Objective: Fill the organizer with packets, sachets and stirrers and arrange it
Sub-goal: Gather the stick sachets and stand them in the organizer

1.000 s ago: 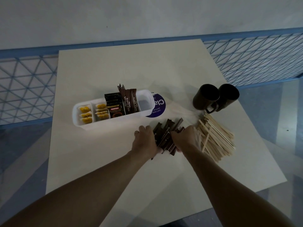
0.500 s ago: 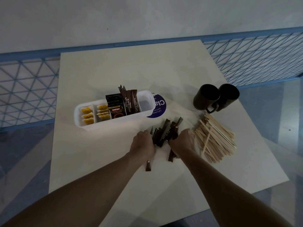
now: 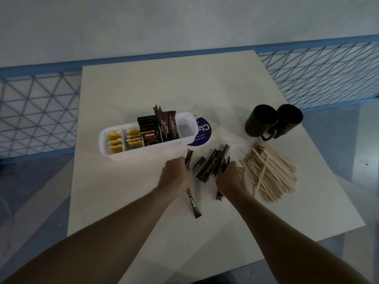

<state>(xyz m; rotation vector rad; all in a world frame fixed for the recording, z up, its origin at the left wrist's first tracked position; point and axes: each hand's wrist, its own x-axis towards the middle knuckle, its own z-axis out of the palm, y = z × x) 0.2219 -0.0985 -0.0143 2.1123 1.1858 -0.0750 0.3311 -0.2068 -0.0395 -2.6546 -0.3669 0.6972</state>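
Since a second ago the tight bundle of brown stick sachets has fanned apart on the worktop just in front of the white plastic organizer, so it probably needs regathering before loading. The left hand and right hand flank it, fingers each curled round a sachet. The sachets are slim, glossy and printed "CITY CAFE"; a few already stand inside the organizer.
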